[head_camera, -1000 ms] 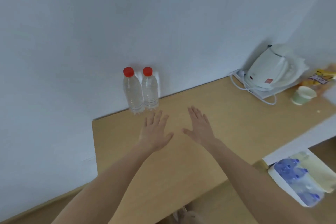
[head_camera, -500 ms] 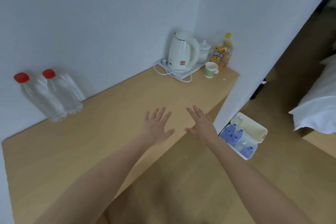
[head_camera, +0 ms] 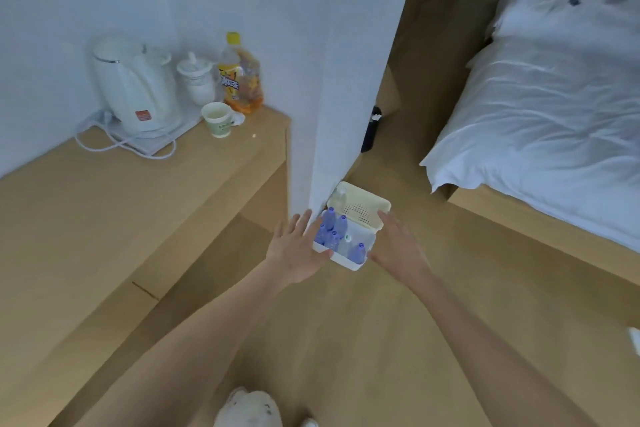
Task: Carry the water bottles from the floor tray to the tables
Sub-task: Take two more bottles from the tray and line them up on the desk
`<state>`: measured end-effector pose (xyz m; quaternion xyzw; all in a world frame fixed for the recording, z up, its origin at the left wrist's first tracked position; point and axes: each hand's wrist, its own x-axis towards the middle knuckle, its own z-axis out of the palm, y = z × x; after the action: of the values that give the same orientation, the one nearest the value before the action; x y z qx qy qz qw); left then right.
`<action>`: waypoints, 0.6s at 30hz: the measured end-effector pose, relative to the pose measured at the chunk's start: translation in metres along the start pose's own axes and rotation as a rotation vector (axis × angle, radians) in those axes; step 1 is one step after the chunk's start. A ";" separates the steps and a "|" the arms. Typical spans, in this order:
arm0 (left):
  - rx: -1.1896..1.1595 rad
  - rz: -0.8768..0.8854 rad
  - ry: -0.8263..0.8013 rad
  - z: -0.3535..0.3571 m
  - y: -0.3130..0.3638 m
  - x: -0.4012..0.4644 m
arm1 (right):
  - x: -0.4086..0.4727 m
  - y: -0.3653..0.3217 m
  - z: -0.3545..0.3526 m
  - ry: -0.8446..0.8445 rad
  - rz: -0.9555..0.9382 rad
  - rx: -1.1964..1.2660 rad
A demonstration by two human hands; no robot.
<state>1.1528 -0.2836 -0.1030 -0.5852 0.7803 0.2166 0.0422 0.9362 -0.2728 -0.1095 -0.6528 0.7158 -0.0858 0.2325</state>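
blue-capped water bottles [head_camera: 333, 231] stand packed in the white floor tray [head_camera: 346, 262], down at the foot of the white wall [head_camera: 332, 97], a cream lid [head_camera: 360, 206] across its far end. none lifted here. both hands are empty, fingers spread: left hand [head_camera: 297, 250] over the tray's near-left corner, right hand [head_camera: 398, 246] just beside its right edge. whether either touches it, i cannot tell. the wooden table [head_camera: 121, 218] on the left carries a white kettle [head_camera: 133, 94], paper cup [head_camera: 217, 120] and an orange drink bottle [head_camera: 240, 80], no water bottle in view. by my reckoning, plenty is left to carry.
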 end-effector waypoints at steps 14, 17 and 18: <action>0.004 0.097 -0.051 0.002 0.046 0.202 | 0.169 0.083 -0.035 -0.118 -0.020 -0.045; 0.012 0.067 -0.069 -0.009 0.053 0.244 | 0.215 0.090 -0.057 -0.107 -0.070 -0.066; 0.008 0.054 -0.071 -0.012 0.055 0.257 | 0.229 0.093 -0.064 -0.106 -0.076 -0.059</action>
<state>1.0243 -0.5061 -0.1580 -0.5556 0.7947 0.2353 0.0663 0.8151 -0.4948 -0.1432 -0.6899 0.6793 -0.0388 0.2474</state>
